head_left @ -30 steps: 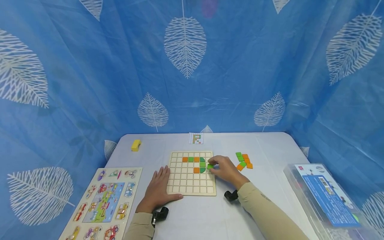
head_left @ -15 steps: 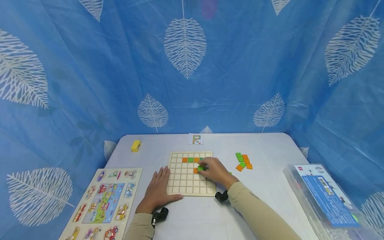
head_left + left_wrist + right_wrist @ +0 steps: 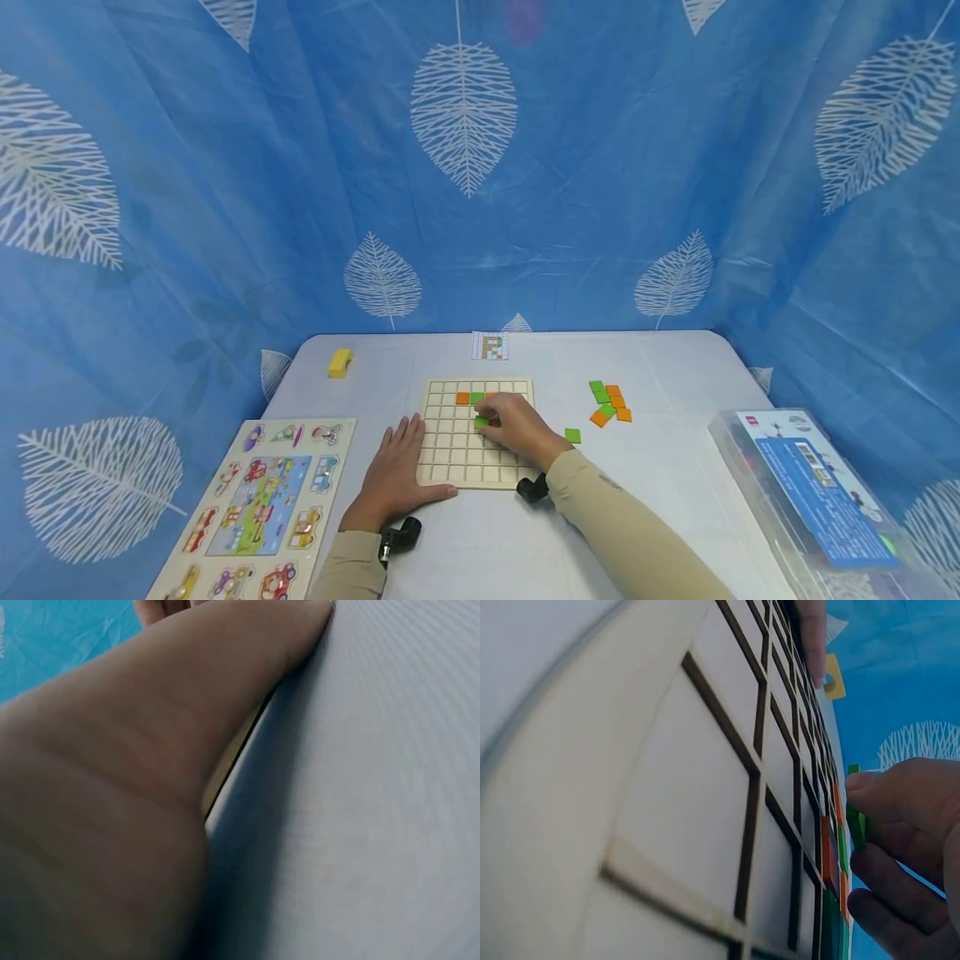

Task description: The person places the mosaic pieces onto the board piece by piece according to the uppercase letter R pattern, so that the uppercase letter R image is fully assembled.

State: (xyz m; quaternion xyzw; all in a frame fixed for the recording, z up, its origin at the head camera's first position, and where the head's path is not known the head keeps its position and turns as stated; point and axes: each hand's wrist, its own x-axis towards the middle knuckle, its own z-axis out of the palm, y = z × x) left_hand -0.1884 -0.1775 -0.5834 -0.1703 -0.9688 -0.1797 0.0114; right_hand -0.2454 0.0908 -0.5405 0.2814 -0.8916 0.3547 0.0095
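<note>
My left hand (image 3: 397, 471) lies with straight fingers along the left edge of a wooden grid board (image 3: 457, 477), its thumb at the near edge. Over the middle of that board my right hand (image 3: 517, 427) pinches a green square tile (image 3: 481, 423) between thumb and fingers. The right wrist view shows the same green tile (image 3: 857, 814) raised just off the grid. An orange tile (image 3: 462, 399) and a green one sit in an upper row; the right hand covers others. In the left wrist view, the left hand (image 3: 150, 735) fills much of the picture.
A loose green tile (image 3: 572, 436) lies right of the board, with a cluster of orange and green tiles (image 3: 611, 402) farther back. A pattern card (image 3: 490, 346), yellow block (image 3: 339, 363), picture peg puzzle (image 3: 255, 508) and clear plastic box (image 3: 817, 500) surround the work.
My right hand has carried the green tile leftward, from the board's right edge to over its middle. A loose green tile on the table has come into sight. The left hand stays put.
</note>
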